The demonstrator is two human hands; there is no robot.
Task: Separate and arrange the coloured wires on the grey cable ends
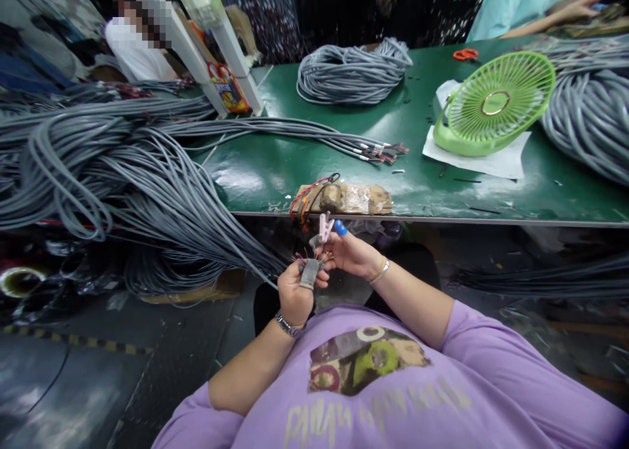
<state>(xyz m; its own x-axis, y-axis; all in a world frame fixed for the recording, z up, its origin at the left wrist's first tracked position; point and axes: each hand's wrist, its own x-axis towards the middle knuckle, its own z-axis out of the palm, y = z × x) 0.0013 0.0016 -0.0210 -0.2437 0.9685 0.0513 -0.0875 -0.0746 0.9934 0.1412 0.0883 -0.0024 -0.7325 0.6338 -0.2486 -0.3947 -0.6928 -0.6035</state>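
My left hand (295, 299) is closed around the stripped end of a grey cable bundle (255, 255), with thin coloured wires (315, 255) fanning out above the fingers. A worn grey strip (309, 273) lies over the thumb side of this hand. From the right, my right hand (356, 255) meets it, fingertips pinched at the same wires. One of its fingers wears a blue cover (340, 227). A pale pink clip (325, 227) shows just beside that finger; what it is fixed to I cannot tell.
A taped wooden block (358, 198) with red and black leads sits at the green bench's front edge (442, 218). Behind are stripped cable ends (378, 153), a cable coil (351, 75), a green fan (496, 105) and orange-handled scissors (465, 54). Cables (98, 154) heap at left. Two other people are nearby.
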